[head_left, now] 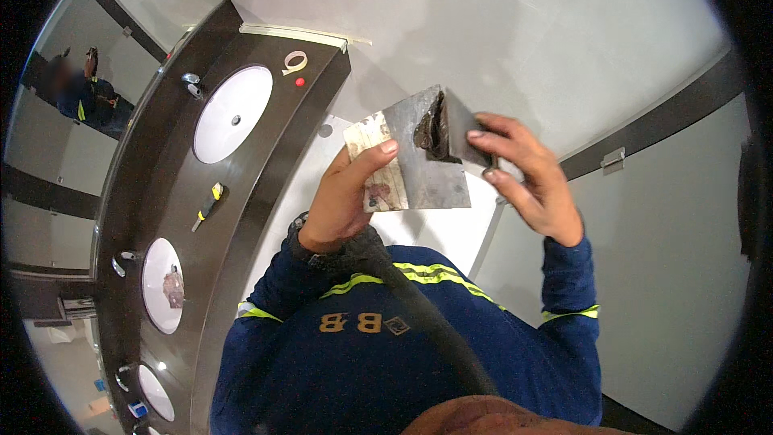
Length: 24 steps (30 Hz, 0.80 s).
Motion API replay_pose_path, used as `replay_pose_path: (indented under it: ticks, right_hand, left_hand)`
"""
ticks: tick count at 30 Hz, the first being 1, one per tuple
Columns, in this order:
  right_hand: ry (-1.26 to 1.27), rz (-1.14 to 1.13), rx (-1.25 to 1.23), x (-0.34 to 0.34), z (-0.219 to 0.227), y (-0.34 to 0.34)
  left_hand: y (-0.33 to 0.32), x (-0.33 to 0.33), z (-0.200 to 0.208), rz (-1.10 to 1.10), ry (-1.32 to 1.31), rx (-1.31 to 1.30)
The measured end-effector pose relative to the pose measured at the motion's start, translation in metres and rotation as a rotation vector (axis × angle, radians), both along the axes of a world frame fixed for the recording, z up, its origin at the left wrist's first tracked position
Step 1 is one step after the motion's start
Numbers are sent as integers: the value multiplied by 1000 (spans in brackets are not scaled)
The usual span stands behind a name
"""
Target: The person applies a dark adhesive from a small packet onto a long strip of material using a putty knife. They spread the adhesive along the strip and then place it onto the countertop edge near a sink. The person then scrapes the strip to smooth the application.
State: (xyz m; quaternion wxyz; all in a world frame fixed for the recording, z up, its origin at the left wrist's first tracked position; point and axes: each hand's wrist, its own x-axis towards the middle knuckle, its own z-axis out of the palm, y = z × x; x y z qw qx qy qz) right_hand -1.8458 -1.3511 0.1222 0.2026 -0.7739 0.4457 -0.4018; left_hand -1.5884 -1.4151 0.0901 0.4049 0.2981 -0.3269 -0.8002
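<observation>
My left hand (342,193) grips a flat grey metal plate (439,185) by its pale, worn strip, with the thumb lying over the top. Dark, thick paste (432,130) sits on the plate toward its far right side. Between the thumb and fingers of my right hand (523,173) is a grey scraper (463,125). Its blade stands tilted against the plate, right beside the paste. The fingers hide part of its grip.
At left runs a dark curved counter (262,125) with several white basins (235,97). It bears a tape roll (295,63), a small red ball-like thing (300,82) and a yellow-black utility knife (208,206). A reddish crumpled thing (173,288) lies in another basin. A grey door panel (652,217) stands at right.
</observation>
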Motion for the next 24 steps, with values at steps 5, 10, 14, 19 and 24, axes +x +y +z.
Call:
replay_pose_path:
  ticks: [5, 10, 14, 19, 24]
  right_hand:
    - [-79, -43, 71, -3, -28, -8]
    - [87, -260, 144, -14, -30, -7]
    - [336, -340, -106, -29, 22, 10]
    - [498, -148, -146, -20, 67, 13]
    - [601, -63, -176, -10, 79, -9]
  left_hand:
    - [3, -7, 6, -16, -48, -56]
    - [14, -6, 8, 96, -90, -120]
    - [-3, 4, 9, 19, -133, -160]
    - [-7, 6, 9, 63, -152, -190]
    - [-14, 10, 11, 31, -188, -194]
